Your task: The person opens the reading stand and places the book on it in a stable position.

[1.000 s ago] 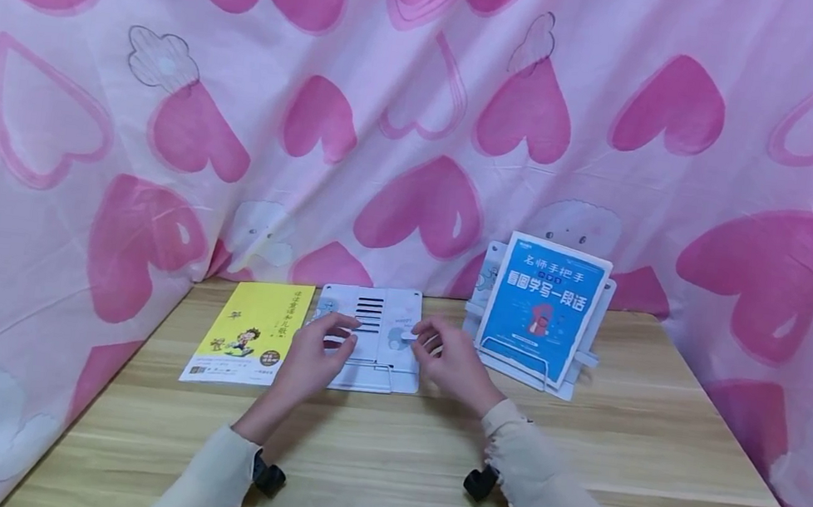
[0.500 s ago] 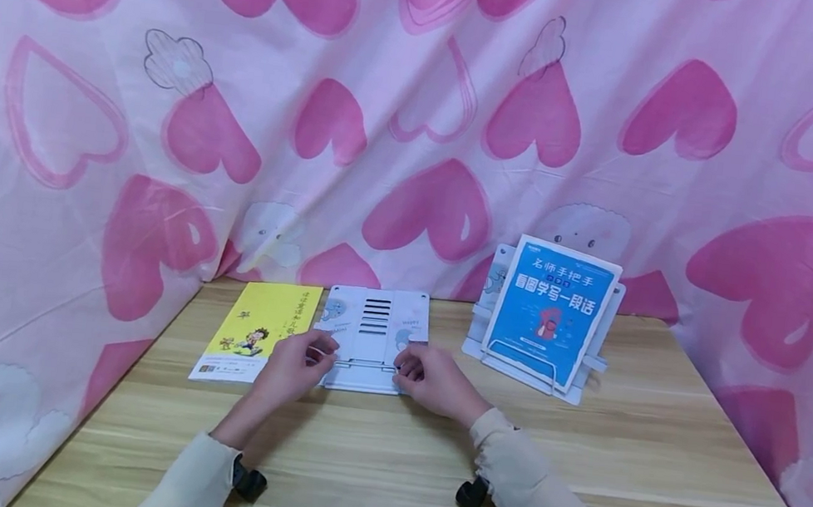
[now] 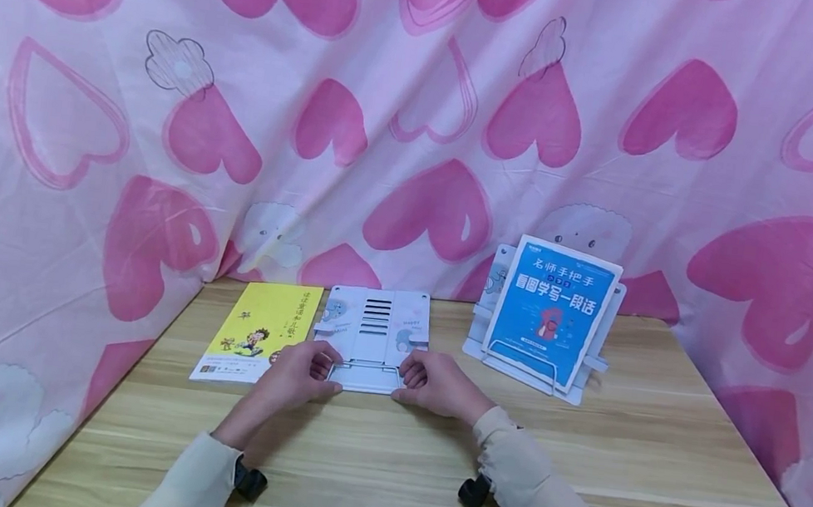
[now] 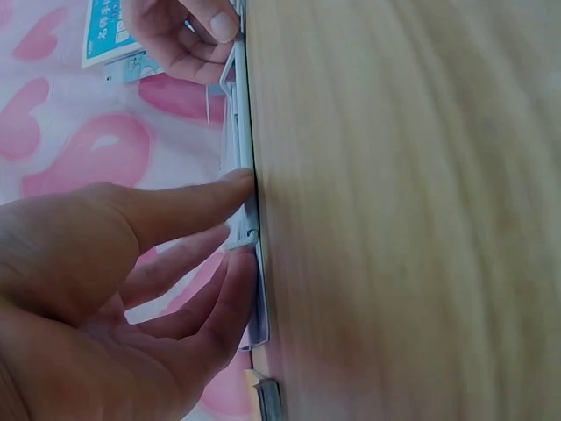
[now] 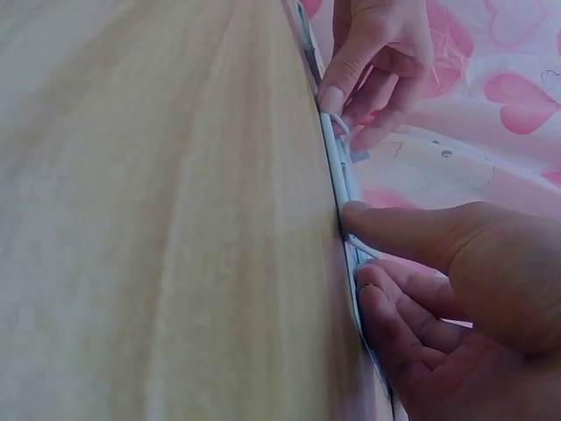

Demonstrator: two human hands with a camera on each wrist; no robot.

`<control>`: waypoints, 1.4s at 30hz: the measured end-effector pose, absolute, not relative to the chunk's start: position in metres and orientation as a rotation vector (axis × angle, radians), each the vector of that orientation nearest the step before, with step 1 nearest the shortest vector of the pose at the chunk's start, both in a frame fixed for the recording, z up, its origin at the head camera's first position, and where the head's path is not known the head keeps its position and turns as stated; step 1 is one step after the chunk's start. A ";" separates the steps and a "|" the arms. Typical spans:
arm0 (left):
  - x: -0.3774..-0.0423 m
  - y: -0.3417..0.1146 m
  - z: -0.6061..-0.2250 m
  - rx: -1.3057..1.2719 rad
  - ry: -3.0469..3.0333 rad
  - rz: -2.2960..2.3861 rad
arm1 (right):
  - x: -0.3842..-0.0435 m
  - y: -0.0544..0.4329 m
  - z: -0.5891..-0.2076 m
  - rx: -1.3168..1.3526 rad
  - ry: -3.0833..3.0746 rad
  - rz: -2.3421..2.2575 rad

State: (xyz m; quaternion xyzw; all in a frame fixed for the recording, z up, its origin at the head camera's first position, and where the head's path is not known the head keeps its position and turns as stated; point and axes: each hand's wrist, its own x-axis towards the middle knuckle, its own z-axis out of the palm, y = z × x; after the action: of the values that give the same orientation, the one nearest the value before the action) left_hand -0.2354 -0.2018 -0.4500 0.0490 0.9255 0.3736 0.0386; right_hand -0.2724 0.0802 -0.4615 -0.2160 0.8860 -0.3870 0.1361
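Note:
A pale book stand (image 3: pixel 373 350) with dark slots and cartoon prints lies flat at the table's back. Across its front runs a white wire page holder (image 3: pixel 367 366). My left hand (image 3: pixel 298 373) is at the stand's front left corner, thumb on the front edge and fingers curled by the wire. At the front right corner my right hand (image 3: pixel 440 384) holds on likewise. Up close in the left wrist view, the left thumb and fingertips lie either side of a wire bend (image 4: pixel 252 237). In the right wrist view, the right thumb touches the front edge beside the wire (image 5: pixel 361 247).
Left of the stand lies a yellow book (image 3: pixel 255 328), partly behind my left hand. A second book stand (image 3: pixel 476 337) stands propped at the right, bearing a blue book (image 3: pixel 551 303). Pink heart-print cloth (image 3: pixel 421 121) hangs behind the wooden table (image 3: pixel 367 466).
Both hands have come down toward me to the stand's front corners. A second ago the right hand was at the stand's right side tab and the left hovered over its left side.

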 end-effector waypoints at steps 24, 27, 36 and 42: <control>-0.237 -0.204 -0.451 0.033 2.790 1.214 | -0.271 0.082 -0.467 -0.728 2.556 -1.144; -0.238 -0.204 -0.452 0.046 2.790 1.214 | -0.272 0.083 -0.467 -0.758 2.561 -1.143; -0.237 -0.202 -0.452 0.099 2.782 1.209 | -0.275 0.087 -0.467 -0.794 2.567 -1.114; -0.236 -0.203 -0.451 0.122 2.790 1.209 | -0.277 0.087 -0.468 -0.821 2.564 -1.108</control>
State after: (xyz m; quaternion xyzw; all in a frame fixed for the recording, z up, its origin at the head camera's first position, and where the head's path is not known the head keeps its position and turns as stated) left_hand -0.2358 -0.2028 -0.4513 0.0401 0.9157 0.3967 0.0493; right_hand -0.2772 0.0871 -0.4684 -0.2801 0.8749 -0.3781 0.1151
